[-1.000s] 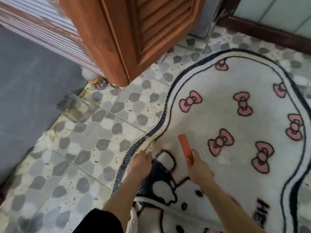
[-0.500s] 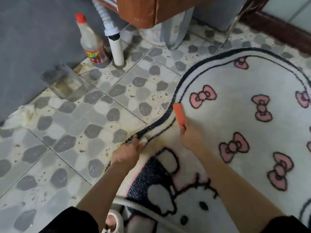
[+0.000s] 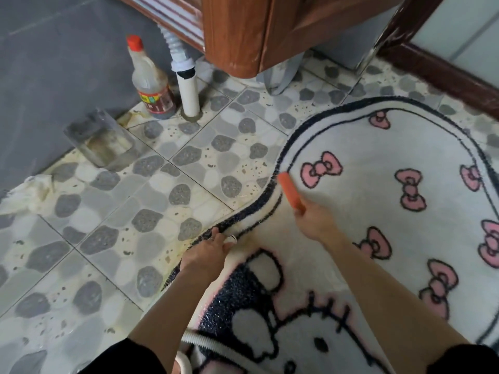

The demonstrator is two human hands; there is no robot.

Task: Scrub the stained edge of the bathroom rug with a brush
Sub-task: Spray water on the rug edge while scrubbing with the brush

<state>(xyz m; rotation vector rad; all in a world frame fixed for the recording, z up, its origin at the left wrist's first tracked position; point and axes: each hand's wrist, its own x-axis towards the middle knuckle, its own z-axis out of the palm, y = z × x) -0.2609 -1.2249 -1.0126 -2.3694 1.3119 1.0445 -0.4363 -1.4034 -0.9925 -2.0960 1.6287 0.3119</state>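
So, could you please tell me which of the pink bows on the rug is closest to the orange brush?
The bow just right of the brush tip, beside the dark left border of the rug. All the others lie farther out across the rug.

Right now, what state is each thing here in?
rug: lying on tiles, near edge yellow-stained.
brush: gripped, angled over rug's border; blurred.
left hand: pinches rug's edge.
right hand: grips brush.
bottle: upright, red cap on.
clear container: grimy, against wall.
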